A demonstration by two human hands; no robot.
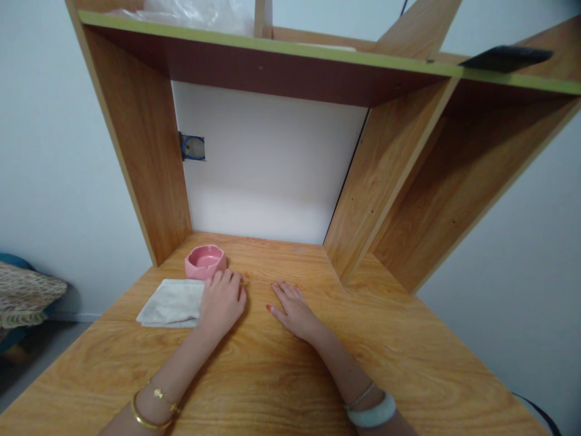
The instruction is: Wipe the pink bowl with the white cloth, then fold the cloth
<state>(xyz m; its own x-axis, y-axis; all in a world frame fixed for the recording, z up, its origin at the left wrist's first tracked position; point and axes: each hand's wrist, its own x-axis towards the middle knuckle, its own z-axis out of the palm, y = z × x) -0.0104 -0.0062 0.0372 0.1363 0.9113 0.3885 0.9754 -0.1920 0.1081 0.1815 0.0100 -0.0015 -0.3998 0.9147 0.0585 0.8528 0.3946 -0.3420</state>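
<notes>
A pink ashtray [206, 262] with notches in its rim stands on the wooden desk, near the back left. In front of it lies a folded pale cloth [171, 304]. My left hand [222, 301] rests palm down at the cloth's right edge, its loosely bent fingers close to the ashtray's front right side; no held thing shows, and its thumb and palm are hidden. To the right, my right hand [294, 310] lies flat on the bare desktop with its fingers and thumb spread, holding nothing.
The wooden desk [281, 387] has a shelf unit over its back, with a left side panel [136, 139] and a slanting divider [390, 175]. On the upper shelf are clear plastic [200, 15] and a dark flat object [506, 59]. A wall opening [193, 148] shows blue wire.
</notes>
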